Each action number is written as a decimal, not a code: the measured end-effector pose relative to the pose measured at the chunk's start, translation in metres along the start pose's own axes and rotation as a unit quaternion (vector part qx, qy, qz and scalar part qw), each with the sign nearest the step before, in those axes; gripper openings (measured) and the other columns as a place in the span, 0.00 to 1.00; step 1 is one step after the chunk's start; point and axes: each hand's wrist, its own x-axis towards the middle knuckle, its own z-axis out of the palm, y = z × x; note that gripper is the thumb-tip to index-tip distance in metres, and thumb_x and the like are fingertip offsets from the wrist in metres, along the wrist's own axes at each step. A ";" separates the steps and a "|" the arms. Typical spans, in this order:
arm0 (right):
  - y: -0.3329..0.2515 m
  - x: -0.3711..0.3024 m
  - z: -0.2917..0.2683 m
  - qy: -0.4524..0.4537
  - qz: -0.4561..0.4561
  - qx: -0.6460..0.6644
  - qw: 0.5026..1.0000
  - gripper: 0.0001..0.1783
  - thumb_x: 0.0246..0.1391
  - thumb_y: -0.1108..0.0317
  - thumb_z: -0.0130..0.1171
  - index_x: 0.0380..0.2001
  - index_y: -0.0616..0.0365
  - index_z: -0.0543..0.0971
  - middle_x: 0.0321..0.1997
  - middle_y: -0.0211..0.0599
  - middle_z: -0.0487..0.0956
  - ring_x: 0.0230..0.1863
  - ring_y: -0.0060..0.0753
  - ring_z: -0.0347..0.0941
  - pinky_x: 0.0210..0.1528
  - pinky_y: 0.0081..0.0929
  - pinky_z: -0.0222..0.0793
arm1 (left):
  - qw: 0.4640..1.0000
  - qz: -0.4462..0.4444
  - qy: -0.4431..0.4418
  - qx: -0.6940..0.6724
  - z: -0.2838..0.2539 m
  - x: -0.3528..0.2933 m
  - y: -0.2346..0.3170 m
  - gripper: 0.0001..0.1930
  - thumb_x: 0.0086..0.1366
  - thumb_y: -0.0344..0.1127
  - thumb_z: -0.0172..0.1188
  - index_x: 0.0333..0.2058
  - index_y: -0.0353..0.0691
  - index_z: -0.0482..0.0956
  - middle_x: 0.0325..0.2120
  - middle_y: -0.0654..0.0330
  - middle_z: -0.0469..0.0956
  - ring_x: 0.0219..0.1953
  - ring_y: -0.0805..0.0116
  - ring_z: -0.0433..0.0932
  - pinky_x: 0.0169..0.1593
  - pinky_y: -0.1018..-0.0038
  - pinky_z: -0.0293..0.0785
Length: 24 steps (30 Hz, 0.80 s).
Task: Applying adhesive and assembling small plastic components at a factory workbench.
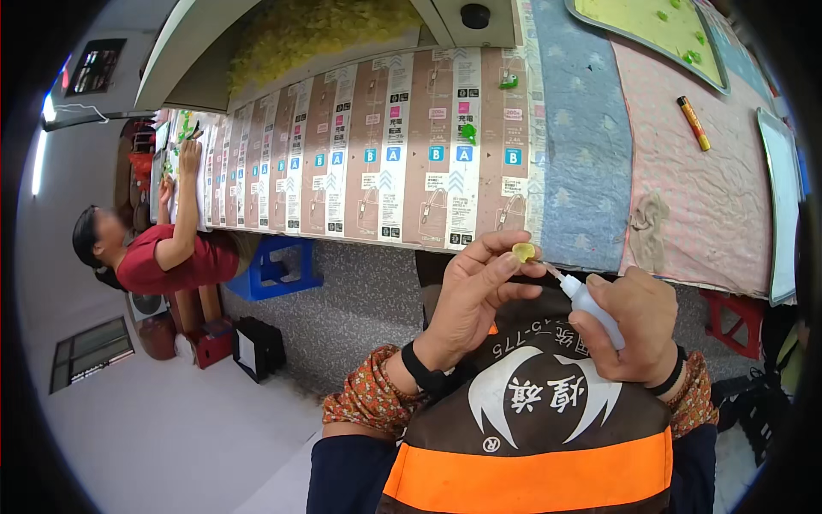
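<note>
1. While the left hand (478, 287) pinches a small yellow petal-shaped piece (524, 252) at the near edge of the counter (582, 171), the right hand (634, 324) grips a white squeeze bottle (597, 311), nozzle near it.
2. A green piece (468, 134) lies beyond the left hand.
3. An orange-yellow tube (693, 123) lies far right.

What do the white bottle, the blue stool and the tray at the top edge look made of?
White bottle: probably plastic, smooth and softly glossy, judging by its even, cloudy body. Blue stool: likely moulded plastic with a satin finish, as its colour is uniform. Tray: possibly metal, given the greyish, shiny rim, but plastic remains possible.
</note>
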 end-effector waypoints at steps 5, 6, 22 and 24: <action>0.001 -0.002 0.006 0.012 0.006 0.020 1.000 0.24 0.42 0.71 0.72 0.43 0.67 0.76 0.22 0.36 0.73 0.16 0.33 0.65 0.17 0.31 0.56 | 1.000 -0.009 0.014 -0.013 0.002 0.000 0.002 0.16 0.71 0.34 0.56 0.54 0.35 0.73 0.45 0.55 0.79 0.47 0.68 0.80 0.45 0.73 0.83; 0.001 -0.001 0.005 0.012 0.005 0.020 1.000 0.24 0.42 0.71 0.72 0.43 0.67 0.76 0.22 0.36 0.73 0.16 0.33 0.65 0.17 0.31 0.56 | 1.000 -0.009 0.015 -0.013 0.002 -0.001 0.002 0.16 0.71 0.34 0.56 0.54 0.35 0.73 0.45 0.55 0.79 0.47 0.68 0.80 0.45 0.73 0.83; 0.051 -0.005 -0.046 0.194 0.385 0.252 0.866 0.19 0.65 0.58 0.56 0.53 0.59 0.72 0.38 0.28 0.75 0.32 0.14 0.70 0.30 0.15 0.66 | 0.983 -0.090 -0.033 -0.159 -0.019 0.001 -0.002 0.21 0.74 0.39 0.48 0.60 0.34 0.66 0.48 0.50 0.77 0.49 0.60 0.79 0.47 0.70 0.84; 0.064 -0.007 -0.051 0.202 0.382 0.257 0.864 0.20 0.66 0.58 0.54 0.55 0.58 0.71 0.36 0.27 0.75 0.31 0.14 0.69 0.29 0.14 0.66 | 0.980 -0.096 -0.032 -0.171 -0.022 0.001 -0.003 0.21 0.74 0.39 0.47 0.60 0.34 0.66 0.48 0.50 0.77 0.50 0.60 0.79 0.47 0.71 0.84</action>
